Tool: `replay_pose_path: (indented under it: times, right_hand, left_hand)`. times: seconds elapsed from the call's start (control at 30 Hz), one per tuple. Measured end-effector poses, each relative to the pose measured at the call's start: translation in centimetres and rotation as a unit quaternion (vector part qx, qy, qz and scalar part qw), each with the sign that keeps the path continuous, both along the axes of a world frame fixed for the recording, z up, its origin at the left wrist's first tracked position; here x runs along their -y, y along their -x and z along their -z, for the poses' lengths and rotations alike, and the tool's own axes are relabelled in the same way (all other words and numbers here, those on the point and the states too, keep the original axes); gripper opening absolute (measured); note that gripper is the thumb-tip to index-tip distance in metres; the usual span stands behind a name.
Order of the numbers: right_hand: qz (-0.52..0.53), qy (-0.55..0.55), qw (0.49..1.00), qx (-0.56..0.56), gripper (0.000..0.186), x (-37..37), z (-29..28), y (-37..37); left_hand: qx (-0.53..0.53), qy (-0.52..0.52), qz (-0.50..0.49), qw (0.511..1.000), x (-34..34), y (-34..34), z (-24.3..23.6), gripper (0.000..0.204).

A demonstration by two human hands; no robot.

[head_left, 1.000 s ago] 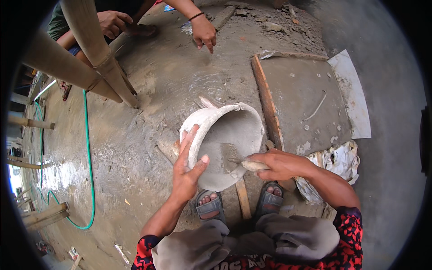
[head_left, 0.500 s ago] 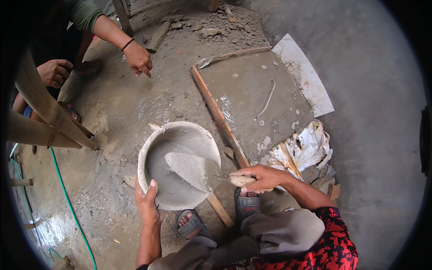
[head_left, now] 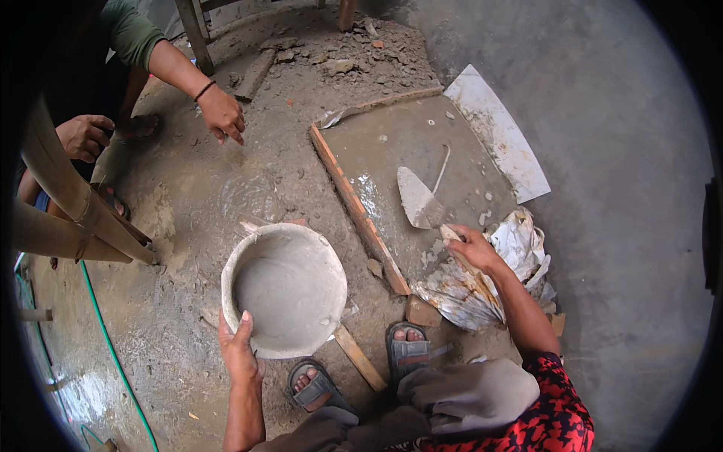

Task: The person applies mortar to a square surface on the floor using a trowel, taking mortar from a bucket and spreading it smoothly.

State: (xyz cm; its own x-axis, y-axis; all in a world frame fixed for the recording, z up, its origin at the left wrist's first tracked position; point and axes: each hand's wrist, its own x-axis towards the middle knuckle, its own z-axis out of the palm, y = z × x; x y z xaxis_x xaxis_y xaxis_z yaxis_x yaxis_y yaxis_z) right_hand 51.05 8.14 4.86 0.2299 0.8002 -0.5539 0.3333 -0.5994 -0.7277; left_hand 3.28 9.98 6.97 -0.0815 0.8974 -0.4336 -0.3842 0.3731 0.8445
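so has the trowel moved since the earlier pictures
Yes, rightward: the trowel, at the bowl before, is now past the wooden edging, over the framed grey surface.

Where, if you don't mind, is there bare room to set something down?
The smooth grey floor right of the white sheet looks open, as does muddy ground between the bamboo poles and wooden edging. It's crowded by the right sandal, with the wooden strip, brick and crumpled sheeting.

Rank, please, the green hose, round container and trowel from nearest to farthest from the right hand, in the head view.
1. Trowel: held in the right hand.
2. Round container: to the hand's left.
3. Green hose: farther left, on the ground.
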Motion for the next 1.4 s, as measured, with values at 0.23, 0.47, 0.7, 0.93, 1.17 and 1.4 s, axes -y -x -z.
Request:
replay_pose_path:
  times: [0.23,0.47,0.7,0.93,1.17,1.4]
  right_hand:
    - [-0.023,0.014,1.0,0.003,0.05,-3.2,1.1,1.6]
    - [-0.051,-0.006,0.999,0.012,0.048,-5.4,2.7,1.9]
    - [-0.126,-0.016,0.991,0.042,0.044,-11.7,2.0,3.0]
    - [-0.163,-0.033,0.981,0.101,0.044,-17.0,1.3,4.2]
    - [-0.222,-0.04,0.962,0.152,0.041,-21.3,0.9,5.6]
    - [-0.277,-0.151,0.915,0.249,0.051,-23.1,2.3,3.2]
  left_hand:
    - [-0.003,0.019,-0.02,1.0,-0.2,-0.1,-0.5,0.061]
    - [0.004,0.02,-0.021,1.0,-0.4,-0.1,-0.2,0.058]
    - [0.004,0.011,0.002,1.0,-0.4,0.4,0.3,0.057]
    - [0.01,0.009,-0.012,1.0,-0.5,0.0,-0.5,0.055]
    - [0.006,0.025,-0.016,1.0,-0.7,-0.4,-1.1,0.056]
    - [0.026,0.025,-0.018,0.999,-0.8,-0.4,-0.8,0.058]
